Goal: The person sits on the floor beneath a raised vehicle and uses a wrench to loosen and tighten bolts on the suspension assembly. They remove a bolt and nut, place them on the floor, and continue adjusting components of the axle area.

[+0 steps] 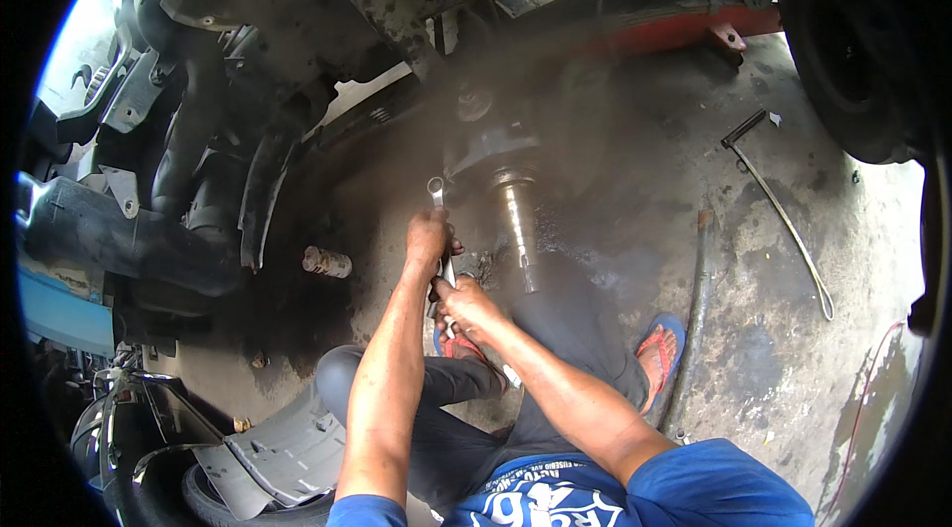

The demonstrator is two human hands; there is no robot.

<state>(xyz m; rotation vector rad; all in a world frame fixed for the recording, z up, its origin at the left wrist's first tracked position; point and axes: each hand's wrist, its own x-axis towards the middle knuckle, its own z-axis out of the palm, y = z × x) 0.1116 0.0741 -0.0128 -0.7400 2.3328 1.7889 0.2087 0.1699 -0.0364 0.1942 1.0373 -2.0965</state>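
Left hand (428, 237) grips a wrench (438, 200); right hand (464, 308), just below, closes around its lower part; right of both, a shaft (517, 215).

The wrench (448, 267) is smooth, shiny metal, and the spindle (518, 225) gleams as polished metal. The pipe (694, 304) has a dull, rough skin; the floor (739, 383) is stained, matt concrete. Shirt (645, 499) and trousers (585, 337) are matt cloth. The blurred housing (496, 138) is perhaps rough metal.
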